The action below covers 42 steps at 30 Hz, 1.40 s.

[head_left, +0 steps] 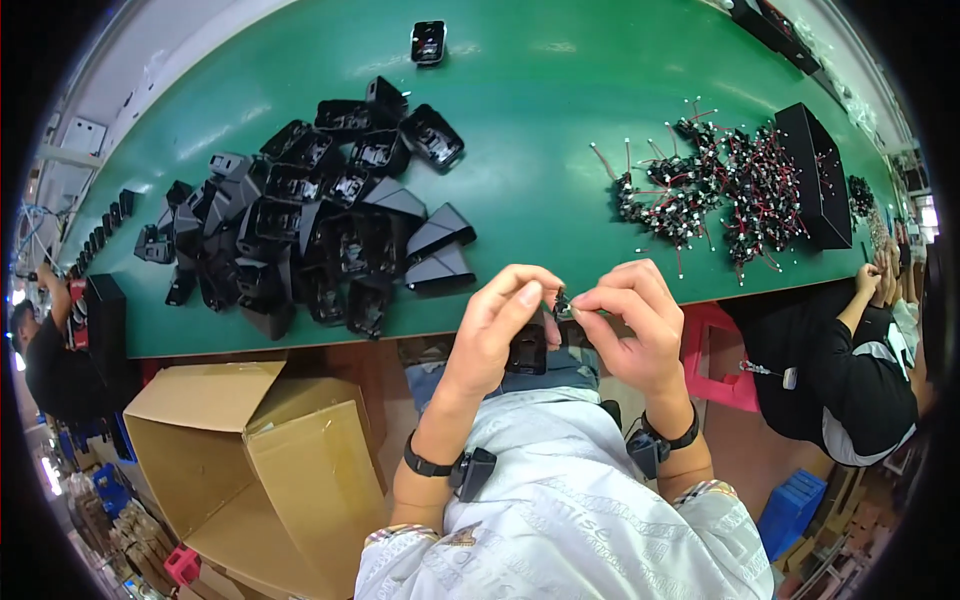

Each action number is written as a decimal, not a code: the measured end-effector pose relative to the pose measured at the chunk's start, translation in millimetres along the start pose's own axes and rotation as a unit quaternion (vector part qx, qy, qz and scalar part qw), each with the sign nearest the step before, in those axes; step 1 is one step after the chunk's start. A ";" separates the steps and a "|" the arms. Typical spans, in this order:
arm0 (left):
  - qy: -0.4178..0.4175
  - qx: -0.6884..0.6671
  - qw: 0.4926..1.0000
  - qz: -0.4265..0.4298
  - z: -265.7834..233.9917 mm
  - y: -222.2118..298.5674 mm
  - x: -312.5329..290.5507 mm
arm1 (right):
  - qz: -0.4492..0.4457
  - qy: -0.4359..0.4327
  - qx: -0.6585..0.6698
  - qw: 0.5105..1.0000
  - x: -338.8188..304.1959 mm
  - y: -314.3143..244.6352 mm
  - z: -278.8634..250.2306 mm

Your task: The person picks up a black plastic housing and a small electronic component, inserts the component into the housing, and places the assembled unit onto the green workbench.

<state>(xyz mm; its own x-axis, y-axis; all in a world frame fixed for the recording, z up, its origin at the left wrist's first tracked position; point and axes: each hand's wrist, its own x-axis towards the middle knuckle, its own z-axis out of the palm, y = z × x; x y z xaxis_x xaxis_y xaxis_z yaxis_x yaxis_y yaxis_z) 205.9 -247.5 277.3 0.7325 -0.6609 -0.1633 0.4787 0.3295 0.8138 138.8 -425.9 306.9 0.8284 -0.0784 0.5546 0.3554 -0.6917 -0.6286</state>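
We look down on a workshop with a long green table [540, 140] curving across the view. Below its left part, we see an open cardboard box [305, 490]. The person at work, in a white top [600, 480], faces the table's near edge. A co-worker [850, 390] in black and white sits to the right; another person [60, 360] in dark clothes is at the far left.

On the left half of the table we find a heap of black plastic cases [350, 245], many of them open shells tumbled together. On the right half lies a tangle of small wired parts [735, 190], black with red wires and white ends, beside a black bin [825, 215]. A pink stool [738, 395] stands under the table's right part.

At the near edge, we see two bare hands close together. The left grip [500, 310] pinches a small dark part [562, 302] between thumb and fingers; the right grip [635, 315] pinches its right end. One case [429, 43] sits alone near the far edge. Just below the left grip is a black shell [527, 350]; we cannot tell what supports it.
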 end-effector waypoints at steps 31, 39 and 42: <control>0.034 0.006 0.996 0.087 -16.3 5.9 -9.1 | -0.084 -0.175 -0.029 0.981 13.4 -49.5 20.0; -0.044 -0.169 0.984 0.015 -21.3 13.1 -23.9 | -0.001 -0.166 0.024 0.986 15.7 -38.8 17.5; -0.077 -0.179 0.981 0.005 -26.3 11.9 -30.3 | 0.020 -0.158 0.040 0.986 14.9 -38.5 15.6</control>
<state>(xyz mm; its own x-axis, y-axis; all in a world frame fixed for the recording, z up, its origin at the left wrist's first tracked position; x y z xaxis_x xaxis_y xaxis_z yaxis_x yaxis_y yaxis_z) 202.1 -205.8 277.3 0.6693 -0.7414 -0.0489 0.6322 0.5336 0.5618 144.2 -389.3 330.9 0.9318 0.1313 0.3384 0.3417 -0.6321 -0.6955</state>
